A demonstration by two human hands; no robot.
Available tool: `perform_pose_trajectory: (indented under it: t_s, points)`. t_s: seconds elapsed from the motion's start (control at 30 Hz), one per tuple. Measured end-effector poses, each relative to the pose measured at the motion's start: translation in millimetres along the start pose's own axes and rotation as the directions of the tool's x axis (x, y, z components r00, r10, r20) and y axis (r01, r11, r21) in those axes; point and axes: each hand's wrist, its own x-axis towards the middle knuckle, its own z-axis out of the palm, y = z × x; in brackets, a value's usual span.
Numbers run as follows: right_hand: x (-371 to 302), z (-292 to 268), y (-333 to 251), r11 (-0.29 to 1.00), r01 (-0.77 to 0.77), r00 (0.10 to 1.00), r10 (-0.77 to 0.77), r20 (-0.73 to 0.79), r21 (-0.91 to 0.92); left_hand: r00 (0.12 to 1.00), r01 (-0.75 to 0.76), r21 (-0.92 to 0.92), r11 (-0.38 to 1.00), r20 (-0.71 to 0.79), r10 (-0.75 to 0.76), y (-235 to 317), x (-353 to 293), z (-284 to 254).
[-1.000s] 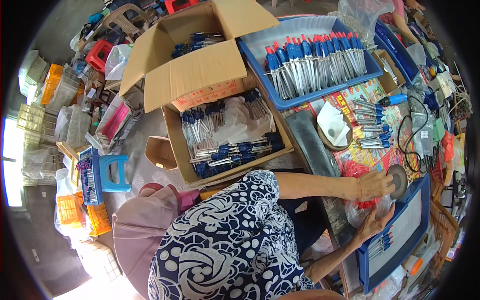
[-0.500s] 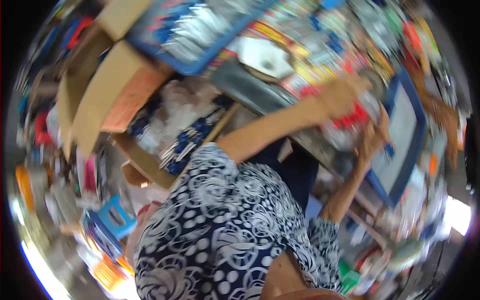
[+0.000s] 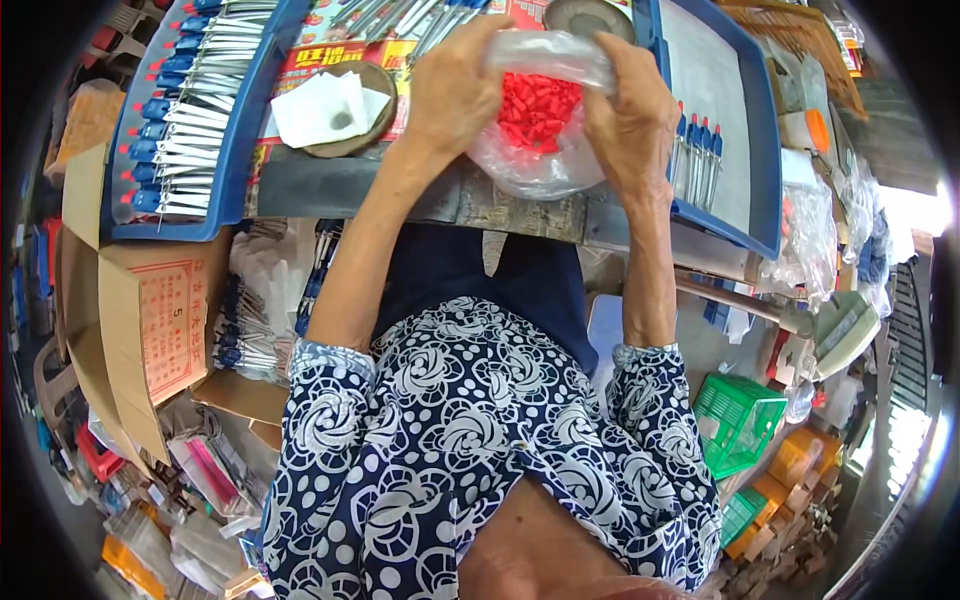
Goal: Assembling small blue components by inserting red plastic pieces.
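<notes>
Gripping clear bag (image 3: 540,180) of red pieces (image 3: 540,110), both hands (image 3: 452,88); blue trays (image 3: 710,75) either side, round dish (image 3: 590,14) beyond.

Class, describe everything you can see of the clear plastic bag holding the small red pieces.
The bag looks thin, clear and crinkled, with small red pieces heaped inside. Its upper part is gathered into a pale band, held between the left grip and right grip. It bulges below, near the edge of the table; whether it rests there is unclear.

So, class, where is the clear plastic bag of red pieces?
In the head view, the clear plastic bag is upper centre, held between the left hand and the right hand.
</notes>
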Motion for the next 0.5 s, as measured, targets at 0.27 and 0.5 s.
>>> perform_pose_trajectory:
  t_s: [0.27,0.5]
  points:
    - [17.5,5.4,17.3,0.981,-0.067,0.997,0.07,-0.009,0.18,0.992,0.104,0.027,0.994,0.067,-0.106,6.6,-1.0,1.3]
    - [30.5,1.3,-0.8,0.993,-0.014,0.997,0.023,-0.075,0.121,0.996,0.093,-0.058,0.994,-0.007,-0.094,16.2,0.7,-6.1]
